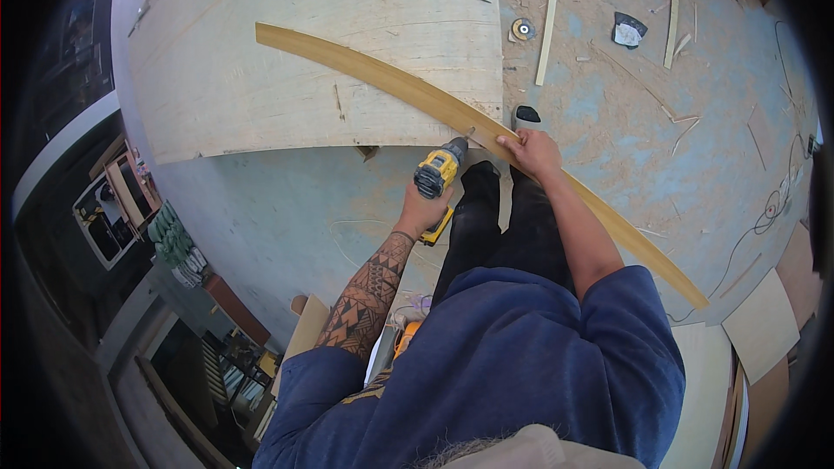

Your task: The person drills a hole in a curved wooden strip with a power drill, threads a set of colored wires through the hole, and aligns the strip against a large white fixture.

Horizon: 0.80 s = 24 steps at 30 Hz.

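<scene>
My left hand (pixel 424 210) is wrapped round the grip of a yellow and black cordless drill (pixel 438 168). The drill's tip meets a long, narrow wooden board (pixel 382 76) close to its near edge. My right hand (pixel 536 156) grips that same board just right of the drill, thumb on top and the other fingers partly hidden. The board runs slantwise from the upper left to the lower right, passing under my right forearm. Its left part lies over a large pale plywood sheet (pixel 347 0), near the sheet's front corner.
Wood strips (pixel 547 28), a round disc (pixel 522 29), a dark scrap with white on it (pixel 629 30) and sawdust lie on the floor at the right. A thin cable (pixel 770 208) snakes along the right side. Panels (pixel 761 326) lean at the lower right.
</scene>
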Each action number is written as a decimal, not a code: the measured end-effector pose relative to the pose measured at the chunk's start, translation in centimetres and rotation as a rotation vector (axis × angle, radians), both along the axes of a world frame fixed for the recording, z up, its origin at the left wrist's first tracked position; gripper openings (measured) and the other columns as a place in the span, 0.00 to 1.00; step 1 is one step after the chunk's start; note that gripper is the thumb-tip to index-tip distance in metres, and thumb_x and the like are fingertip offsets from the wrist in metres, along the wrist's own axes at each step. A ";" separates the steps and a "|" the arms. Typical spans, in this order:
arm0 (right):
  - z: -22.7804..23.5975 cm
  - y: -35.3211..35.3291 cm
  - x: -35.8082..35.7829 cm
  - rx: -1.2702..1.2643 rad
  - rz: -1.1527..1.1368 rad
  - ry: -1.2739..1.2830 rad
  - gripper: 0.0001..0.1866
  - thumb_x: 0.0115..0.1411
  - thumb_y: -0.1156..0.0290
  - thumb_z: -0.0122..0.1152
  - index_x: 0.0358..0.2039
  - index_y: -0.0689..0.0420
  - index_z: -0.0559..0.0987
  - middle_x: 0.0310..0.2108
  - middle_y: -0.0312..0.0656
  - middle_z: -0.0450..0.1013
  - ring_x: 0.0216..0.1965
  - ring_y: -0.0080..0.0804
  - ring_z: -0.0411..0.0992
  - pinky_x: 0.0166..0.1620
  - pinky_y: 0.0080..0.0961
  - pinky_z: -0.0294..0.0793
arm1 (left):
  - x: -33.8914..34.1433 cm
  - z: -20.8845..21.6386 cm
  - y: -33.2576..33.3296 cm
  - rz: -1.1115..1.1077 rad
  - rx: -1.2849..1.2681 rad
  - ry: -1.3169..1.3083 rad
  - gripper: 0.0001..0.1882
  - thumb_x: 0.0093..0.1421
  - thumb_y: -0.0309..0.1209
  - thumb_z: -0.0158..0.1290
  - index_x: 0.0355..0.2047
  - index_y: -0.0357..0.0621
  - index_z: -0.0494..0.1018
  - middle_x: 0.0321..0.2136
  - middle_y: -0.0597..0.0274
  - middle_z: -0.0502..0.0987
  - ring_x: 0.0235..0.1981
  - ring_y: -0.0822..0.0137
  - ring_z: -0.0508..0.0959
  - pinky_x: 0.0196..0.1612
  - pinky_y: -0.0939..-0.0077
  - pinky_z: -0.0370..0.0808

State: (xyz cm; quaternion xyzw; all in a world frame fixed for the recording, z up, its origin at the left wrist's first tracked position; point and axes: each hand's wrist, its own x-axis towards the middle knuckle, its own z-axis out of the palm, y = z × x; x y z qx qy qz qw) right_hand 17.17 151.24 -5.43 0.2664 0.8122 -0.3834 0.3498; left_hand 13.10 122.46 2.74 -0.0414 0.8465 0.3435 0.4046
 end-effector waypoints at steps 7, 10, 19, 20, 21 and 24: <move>-0.9 0.3 -0.3 0.010 0.055 -0.021 0.36 0.65 0.30 0.58 0.42 0.55 0.87 0.36 0.55 0.83 0.43 0.56 0.82 0.47 0.52 0.81 | -1.8 3.4 4.3 0.011 -0.038 -0.033 0.15 0.59 0.32 0.64 0.43 0.34 0.82 0.35 0.47 0.87 0.39 0.55 0.88 0.44 0.62 0.82; -1.0 0.1 0.1 0.031 0.064 0.041 0.36 0.66 0.30 0.57 0.42 0.55 0.86 0.36 0.55 0.83 0.42 0.55 0.83 0.46 0.52 0.81 | -1.9 3.8 5.0 -0.007 -0.050 -0.046 0.14 0.59 0.33 0.63 0.40 0.34 0.81 0.33 0.48 0.86 0.36 0.55 0.88 0.42 0.61 0.82; -1.3 0.3 -0.2 0.010 0.089 0.098 0.38 0.64 0.29 0.58 0.37 0.57 0.87 0.33 0.55 0.83 0.41 0.55 0.83 0.44 0.52 0.81 | -0.5 3.0 5.3 0.027 -0.053 -0.040 0.14 0.59 0.34 0.63 0.38 0.33 0.81 0.32 0.47 0.86 0.35 0.54 0.88 0.42 0.60 0.82; -1.3 0.6 -0.3 -0.018 0.068 0.079 0.38 0.64 0.29 0.58 0.37 0.57 0.87 0.33 0.55 0.83 0.41 0.54 0.83 0.45 0.52 0.81 | -0.2 2.9 5.0 0.015 -0.044 -0.014 0.15 0.60 0.34 0.64 0.40 0.34 0.82 0.33 0.47 0.86 0.37 0.54 0.88 0.43 0.61 0.82; -1.4 0.7 -0.4 -0.046 0.047 0.060 0.38 0.64 0.29 0.58 0.37 0.57 0.87 0.34 0.55 0.83 0.42 0.54 0.83 0.45 0.52 0.81 | 0.1 2.7 4.6 0.015 -0.045 -0.015 0.15 0.60 0.34 0.64 0.40 0.34 0.82 0.33 0.47 0.86 0.37 0.54 0.88 0.43 0.61 0.82; -1.3 0.8 -0.7 -0.080 0.016 0.017 0.38 0.64 0.29 0.58 0.37 0.58 0.87 0.35 0.55 0.84 0.43 0.54 0.83 0.46 0.51 0.81 | 0.7 1.3 2.6 0.048 -0.021 -0.021 0.17 0.60 0.35 0.65 0.44 0.34 0.82 0.37 0.46 0.87 0.40 0.53 0.89 0.45 0.62 0.83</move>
